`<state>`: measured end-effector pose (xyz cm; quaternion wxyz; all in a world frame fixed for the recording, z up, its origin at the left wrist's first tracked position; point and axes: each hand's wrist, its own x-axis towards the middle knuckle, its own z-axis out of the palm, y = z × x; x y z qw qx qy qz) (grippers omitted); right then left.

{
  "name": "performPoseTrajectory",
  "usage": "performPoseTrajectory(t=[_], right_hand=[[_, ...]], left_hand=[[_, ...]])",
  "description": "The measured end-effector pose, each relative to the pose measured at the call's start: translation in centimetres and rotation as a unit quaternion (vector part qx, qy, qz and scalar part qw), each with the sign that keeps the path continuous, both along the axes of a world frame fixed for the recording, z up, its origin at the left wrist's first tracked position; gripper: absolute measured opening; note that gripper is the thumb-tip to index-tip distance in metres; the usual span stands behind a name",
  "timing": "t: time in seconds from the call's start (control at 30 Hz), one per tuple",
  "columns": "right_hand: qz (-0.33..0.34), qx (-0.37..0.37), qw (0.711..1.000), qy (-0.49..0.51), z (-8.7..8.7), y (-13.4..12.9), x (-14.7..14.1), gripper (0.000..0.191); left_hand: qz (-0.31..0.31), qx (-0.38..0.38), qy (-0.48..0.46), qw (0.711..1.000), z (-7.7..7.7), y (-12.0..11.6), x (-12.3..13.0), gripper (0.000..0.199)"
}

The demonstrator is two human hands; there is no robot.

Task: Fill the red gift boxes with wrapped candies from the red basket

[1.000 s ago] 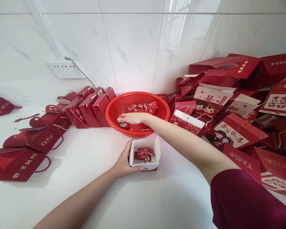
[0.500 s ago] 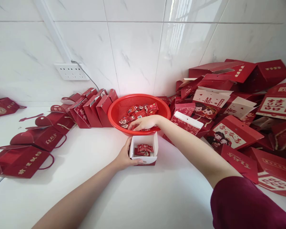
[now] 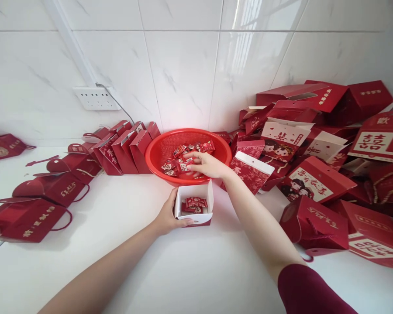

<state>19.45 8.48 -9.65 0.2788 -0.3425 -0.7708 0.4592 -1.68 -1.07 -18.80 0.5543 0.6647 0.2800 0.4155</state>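
A small open box [image 3: 201, 221], white inside and red outside, stands on the white table [image 3: 170, 270] with several red wrapped candies [image 3: 195, 204] in it. My left hand [image 3: 172, 213] grips its left side, thumb on the front edge. Behind the box is a red plastic basket [image 3: 160, 147] holding more wrapped candies [image 3: 188, 150]. Over the basket's right part is my right hand [image 3: 208, 165], its fingers curved and pointing left around a red candy; whether they grip it is hard to tell.
Red boxes with cord handles [image 3: 36, 218] line the left side, and upright red boxes [image 3: 126, 152] stand left of the basket. A large pile of red boxes [image 3: 314, 179] fills the right. A socket strip [image 3: 96, 99] is on the tiled wall.
My right hand has lifted slightly and shifted right from the candies, its fingers now more visible. My left hand remains on the box. The whole view has moved a little.
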Motion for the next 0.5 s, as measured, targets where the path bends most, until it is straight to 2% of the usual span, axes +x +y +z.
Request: performPoseTrajectory(t=[0.07, 0.17, 0.27, 0.37, 0.43, 0.5], right_hand=[[-0.015, 0.014, 1.0, -0.023, 0.0, 0.8, -0.7, 0.058], [-0.015, 0.023, 0.994, -0.11, -0.1, 2.6, -1.6, 0.057], [0.036, 0.001, 0.978, -0.207, -0.7, 4.2, -2.4, 0.037], [0.106, -0.014, 0.959, -0.262, -1.2, 4.8, -2.9, 0.013], [0.136, -0.014, 0.953, -0.27, -1.2, 4.7, -2.9, 0.008], [0.148, -0.001, 0.955, -0.256, -0.8, 4.5, -2.8, 0.01]], left_hand=[[-0.004, 0.0, 0.003, 1.0, 0.0, 0.0, -0.1, 0.093], [-0.004, 0.001, 0.013, 1.0, -0.1, 0.2, -0.2, 0.095], [0.001, 0.007, 0.024, 1.0, -0.1, 0.4, -0.4, 0.096], [0.003, 0.013, 0.032, 0.999, -0.2, 0.6, -0.4, 0.096], [0.004, 0.016, 0.031, 0.999, -0.3, 0.6, -0.5, 0.096], [0.003, 0.016, 0.028, 0.999, -0.3, 0.7, -0.5, 0.096]])
